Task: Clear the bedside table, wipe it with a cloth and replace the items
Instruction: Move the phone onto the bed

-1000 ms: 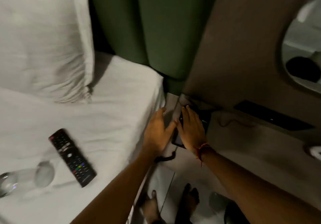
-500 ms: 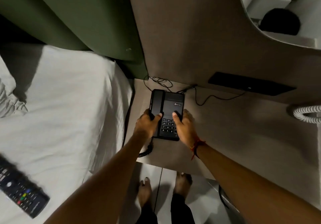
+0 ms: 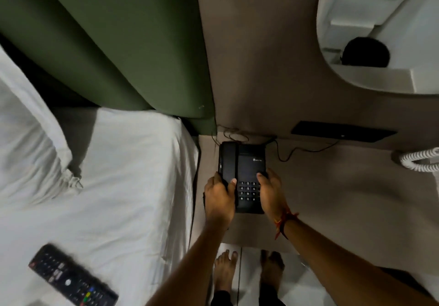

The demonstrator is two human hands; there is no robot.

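Observation:
A black desk telephone [image 3: 244, 163] with a keypad sits on the beige bedside table [image 3: 332, 191], near its back left corner by the wall. My left hand [image 3: 219, 200] grips the phone's left side, over the handset. My right hand [image 3: 272, 192], with a red thread at the wrist, grips its right side. A black TV remote [image 3: 72, 279] lies on the white bed [image 3: 118, 187] at the lower left. No cloth is in view.
Thin black cables [image 3: 287, 153] run from the phone to the wall. A black panel [image 3: 343, 131] sits low on the wall. A white coiled cord [image 3: 420, 160] is at the right edge. A white pillow [image 3: 28, 144] and green headboard [image 3: 118, 44] lie left. My bare feet [image 3: 247, 272] stand below.
The view has swung right and down from the bed onto the table. Both hands have settled on the sides of the phone, which now sits squarely near the wall.

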